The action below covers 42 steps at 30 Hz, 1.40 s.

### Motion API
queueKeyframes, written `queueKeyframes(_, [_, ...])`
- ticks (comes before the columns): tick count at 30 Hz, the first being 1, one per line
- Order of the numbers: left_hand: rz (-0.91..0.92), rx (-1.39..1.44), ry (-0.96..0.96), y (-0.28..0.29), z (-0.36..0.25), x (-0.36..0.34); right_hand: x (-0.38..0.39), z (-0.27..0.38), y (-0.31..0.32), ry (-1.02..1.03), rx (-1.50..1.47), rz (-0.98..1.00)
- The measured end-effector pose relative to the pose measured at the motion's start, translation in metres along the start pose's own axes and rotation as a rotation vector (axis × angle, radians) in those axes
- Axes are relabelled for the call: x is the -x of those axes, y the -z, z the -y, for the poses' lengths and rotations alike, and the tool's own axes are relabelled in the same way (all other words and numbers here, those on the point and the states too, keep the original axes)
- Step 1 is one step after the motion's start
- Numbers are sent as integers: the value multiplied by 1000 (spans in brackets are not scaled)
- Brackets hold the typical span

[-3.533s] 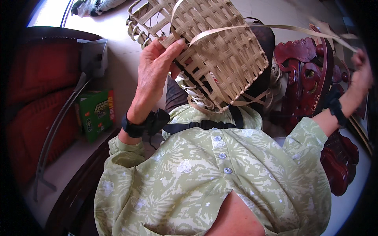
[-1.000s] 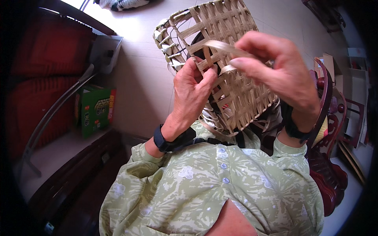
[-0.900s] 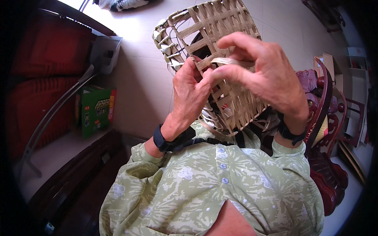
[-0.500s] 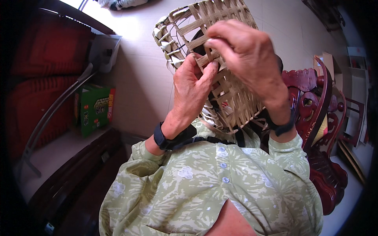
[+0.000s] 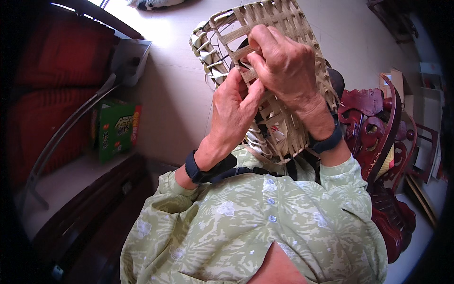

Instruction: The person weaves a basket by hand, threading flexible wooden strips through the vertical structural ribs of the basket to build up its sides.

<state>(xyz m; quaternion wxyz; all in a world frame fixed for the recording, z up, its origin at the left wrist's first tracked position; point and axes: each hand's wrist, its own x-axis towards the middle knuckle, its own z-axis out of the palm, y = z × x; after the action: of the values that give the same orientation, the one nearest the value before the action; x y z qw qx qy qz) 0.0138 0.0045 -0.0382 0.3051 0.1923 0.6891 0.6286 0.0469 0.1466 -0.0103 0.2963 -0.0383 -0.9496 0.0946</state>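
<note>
A rectangular woven basket of pale tan flat strips rests tilted over my lap, with open gaps on its left part and a white-laced left side. My left hand grips the weave with thumb and fingers at a lattice gap left of the basket's middle. My right hand is curled closed over the weave just above and right of my left thumb. A pale bit of strip shows by its fingertips, but what they pinch is mostly hidden. A black-and-white animal lies on the floor beyond, partly out of view.
Red cushions, a grey metal frame and a green box are at my left. A carved red-brown wooden chair stands close at my right, with cardboard behind it. Dark wood curves at the lower left.
My right hand came in from far right, where it held a long strip stretched out, then moved left and up onto the weave. The strip's loop is now hidden. My left hand stayed gripping.
</note>
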Motion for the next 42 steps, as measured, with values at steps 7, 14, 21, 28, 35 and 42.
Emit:
queueKeyframes(7, [74, -35, -15, 7, -2, 0, -6, -13, 5, 114, -26, 148])
queueKeyframes(14, [5, -212, -105, 67, -51, -9, -6, -10, 7, 122, -99, 132])
queueKeyframes(21, [155, -74, -217, 65, -34, -44, -9, -10, 8, 98, -83, 163])
queueKeyframes(28, [300, 60, -39, 59, -40, -66, -9, 2, 4, -89, -148, 117])
queueKeyframes(35, [306, 130, 4, 51, -40, -62, -5, 9, 13, -298, -267, 181])
queueKeyframes(42, [236, -87, -37, 53, -40, -63, 12, -13, 70, -437, -375, 396])
